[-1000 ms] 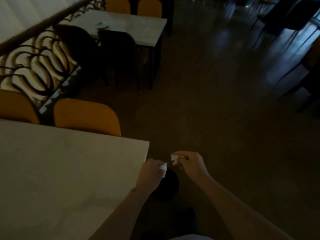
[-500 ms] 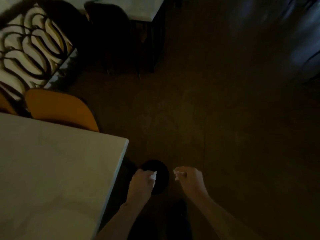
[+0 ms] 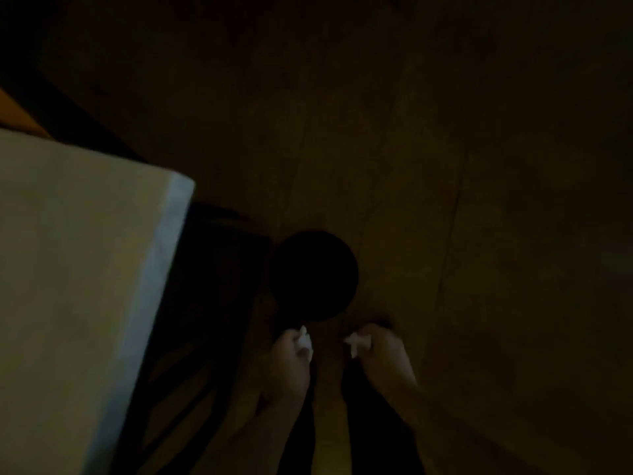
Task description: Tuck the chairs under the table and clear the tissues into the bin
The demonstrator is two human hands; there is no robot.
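- Two hands sit low in the shot, pretty dim lighting tbh. Left hand (image 3: 291, 361) has its fingers curled, grip pinching a bit of white tissue (image 3: 305, 339) at the fingertips.
- Right hand (image 3: 383, 354) is doing the same thing, grip pinched on its own white tissue scrap (image 3: 354, 342). The two scraps are near each other but apart, with a gap of floor showing between them.
- Just past both hands is the bin (image 3: 313, 274), a round black thing standing on the floor. Both tissues are held just short of its near rim, not inside it. Can't see anything in the bin, it's just black.
- Left of all that is the pale worktop (image 3: 78, 269), its corner poking toward the bin, with a dark frame (image 3: 212, 286) under its edge.
- Further back at the far left there's a sliver of orange chair (image 3: 13, 118) tucked right against the worktop's far edge.
- Beyond is plain brown wooden floor (image 3: 445, 132) with faint plank lines.
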